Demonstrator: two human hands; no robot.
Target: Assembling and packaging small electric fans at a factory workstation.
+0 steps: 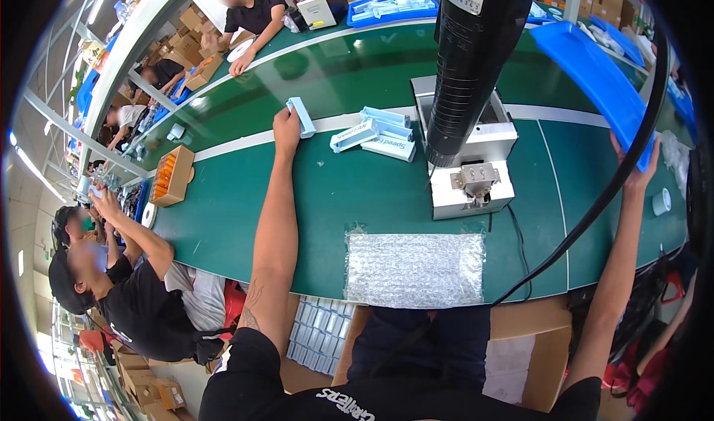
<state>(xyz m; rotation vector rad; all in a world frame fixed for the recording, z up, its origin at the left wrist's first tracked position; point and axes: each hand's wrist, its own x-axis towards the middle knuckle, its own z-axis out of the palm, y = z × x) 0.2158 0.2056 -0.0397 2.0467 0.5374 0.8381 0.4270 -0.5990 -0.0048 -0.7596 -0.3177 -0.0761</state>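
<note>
On the green-topped workbench (pixel 327 205), from left to right:

A co-worker in a black cap and black shirt (pixel 145 313), seated at the left end. One cardboard carton (pixel 181 177) of orange pieces, standing on the bench. My left hand (pixel 285 129), fingers closed around one light-blue plastic housing (pixel 302 117), an elongated channel held tilted over the pale strip across the bench. Below the bench edge, light-blue parts (pixel 321 335) packed in rows. Right of my left hand, a loose pile of light-blue and white housings (pixel 378 133), some overlapping, lettering on their sides. Nearest me, a clear bubble-wrap sheet (pixel 414 270), flat. Beyond it, a silver metal fixture (pixel 454 201), with a black electric screwdriver (pixel 472 64) hanging in front of it in my view. A blue plastic tray (pixel 595 82), tilted; my right hand (pixel 639 161) grasps its near end. Lastly, a small white cup-like container (pixel 662 201), near the right end.
</note>
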